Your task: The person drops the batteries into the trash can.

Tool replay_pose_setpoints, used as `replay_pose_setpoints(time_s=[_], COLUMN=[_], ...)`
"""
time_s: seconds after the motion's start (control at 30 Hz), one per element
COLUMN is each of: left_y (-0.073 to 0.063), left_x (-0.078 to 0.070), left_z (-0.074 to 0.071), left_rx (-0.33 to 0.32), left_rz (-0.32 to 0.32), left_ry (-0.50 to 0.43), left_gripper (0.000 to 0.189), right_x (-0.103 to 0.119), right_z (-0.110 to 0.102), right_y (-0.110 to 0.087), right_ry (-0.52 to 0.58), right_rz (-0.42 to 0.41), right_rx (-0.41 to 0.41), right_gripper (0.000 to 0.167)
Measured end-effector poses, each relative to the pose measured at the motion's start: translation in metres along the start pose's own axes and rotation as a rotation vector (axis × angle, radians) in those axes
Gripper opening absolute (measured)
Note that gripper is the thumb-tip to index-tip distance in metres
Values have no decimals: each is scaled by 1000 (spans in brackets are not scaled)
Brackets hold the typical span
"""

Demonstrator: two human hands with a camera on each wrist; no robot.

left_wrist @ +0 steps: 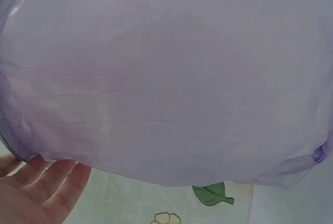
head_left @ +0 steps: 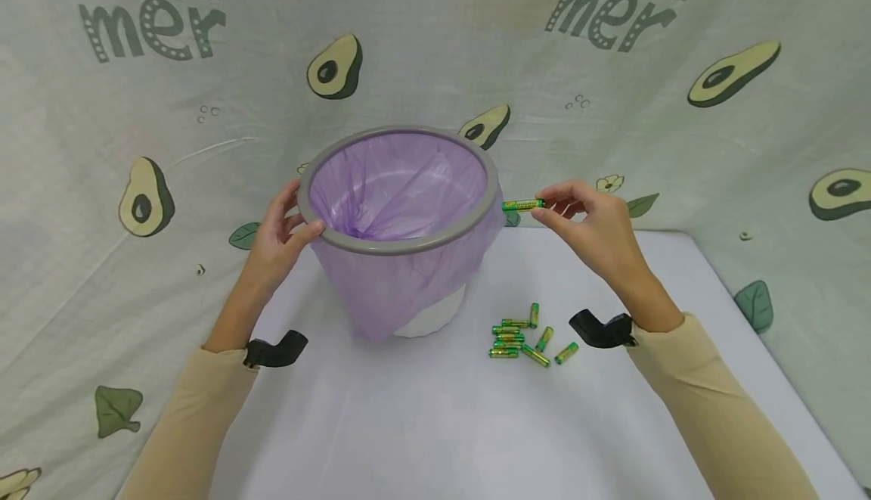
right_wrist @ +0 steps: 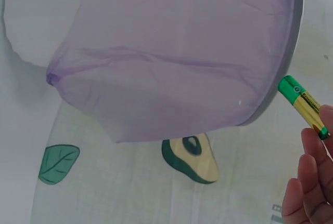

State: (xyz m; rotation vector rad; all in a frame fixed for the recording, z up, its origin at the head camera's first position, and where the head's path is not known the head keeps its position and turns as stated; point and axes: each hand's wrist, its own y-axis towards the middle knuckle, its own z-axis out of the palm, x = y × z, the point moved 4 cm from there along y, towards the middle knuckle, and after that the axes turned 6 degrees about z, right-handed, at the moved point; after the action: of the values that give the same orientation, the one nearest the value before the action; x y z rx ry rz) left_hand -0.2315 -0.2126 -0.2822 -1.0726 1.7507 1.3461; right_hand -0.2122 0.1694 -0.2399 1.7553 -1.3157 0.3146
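A trash can with a grey rim and a purple bag folded over it stands on the white table, tilted a little. My left hand holds the rim at its left side, thumb on top and fingers against the outside; the left wrist view shows those fingers by the bag. Just right of the rim, my right hand pinches a green and yellow battery by one end. In the right wrist view the battery's free end is close to the rim. The can's floor is hidden by the bag.
Several more green batteries lie in a loose group on the white table, right of the can and below my right hand. A cloth printed with avocados hangs behind the table.
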Motion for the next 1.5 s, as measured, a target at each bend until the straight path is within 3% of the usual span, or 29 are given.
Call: replay_pose_setpoints(time_s=[0.43,1.0,1.5], left_y=[-1,-4,-1], left_x=[7,7,5], left_z=[1,2,4], left_rx=[0,-13,-19], left_rz=[21,-16,25], left_ry=[11,78,42], left_gripper=[71,70,69], right_x=[19,27,24], right_z=[17,47,42], right_y=[24,39,35], right_ry=[78,100,97], right_rz=[-9,-6,-16], right_rx=[71,181,126], right_gripper=[20,18,12])
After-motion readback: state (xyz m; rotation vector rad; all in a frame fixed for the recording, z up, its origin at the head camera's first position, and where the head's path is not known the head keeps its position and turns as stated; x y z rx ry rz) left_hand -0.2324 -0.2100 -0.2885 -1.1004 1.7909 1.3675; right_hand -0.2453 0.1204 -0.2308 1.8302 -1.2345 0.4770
